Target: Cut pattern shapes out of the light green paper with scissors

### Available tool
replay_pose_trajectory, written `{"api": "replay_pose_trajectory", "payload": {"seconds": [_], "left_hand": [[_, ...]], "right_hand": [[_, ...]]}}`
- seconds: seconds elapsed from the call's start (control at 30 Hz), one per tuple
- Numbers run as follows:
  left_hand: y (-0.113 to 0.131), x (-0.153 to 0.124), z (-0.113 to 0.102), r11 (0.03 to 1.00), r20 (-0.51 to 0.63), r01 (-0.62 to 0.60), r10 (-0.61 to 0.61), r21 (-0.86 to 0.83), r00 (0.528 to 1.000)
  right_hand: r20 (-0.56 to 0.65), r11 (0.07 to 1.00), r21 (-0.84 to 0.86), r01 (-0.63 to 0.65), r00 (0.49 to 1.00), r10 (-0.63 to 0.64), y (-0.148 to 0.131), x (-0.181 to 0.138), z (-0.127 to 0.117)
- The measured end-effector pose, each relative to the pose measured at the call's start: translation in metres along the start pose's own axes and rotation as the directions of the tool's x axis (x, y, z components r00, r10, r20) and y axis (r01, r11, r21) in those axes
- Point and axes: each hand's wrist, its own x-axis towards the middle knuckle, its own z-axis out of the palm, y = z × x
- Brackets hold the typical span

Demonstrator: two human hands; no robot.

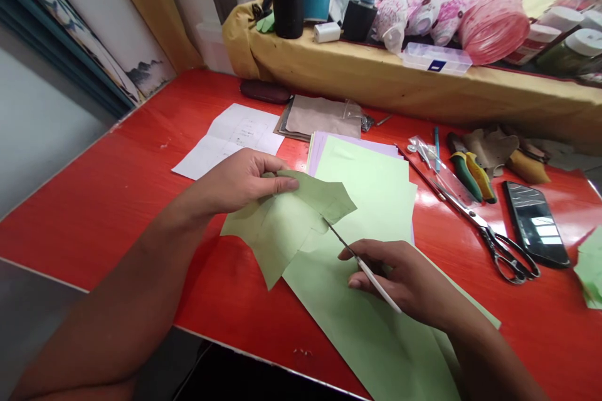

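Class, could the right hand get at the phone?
Probably yes, though the right hand holds white-handled scissors; the black-handled scissors beside the phone lie flat enough to reach over.

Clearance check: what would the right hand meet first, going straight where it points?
Likely the green paper piece in the left hand; the scissors in the right hand overlap it, depth unclear.

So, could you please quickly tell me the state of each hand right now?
Left hand: closed, holding the cut green paper piece.
Right hand: closed, holding a white-handled cutting tool, blade at the paper.
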Motion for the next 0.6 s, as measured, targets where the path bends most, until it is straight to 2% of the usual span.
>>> {"api": "replay_pose_trajectory", "payload": {"seconds": [0.6], "left_hand": [[-0.0004,0.0005,-0.0002,1.0,0.007,-0.017,0.017,0.013,1.0]], "right_hand": [[-0.019,1.0,-0.022,0.015,1.0,-0.015,-0.0003,0.0002,0.0009]]}}
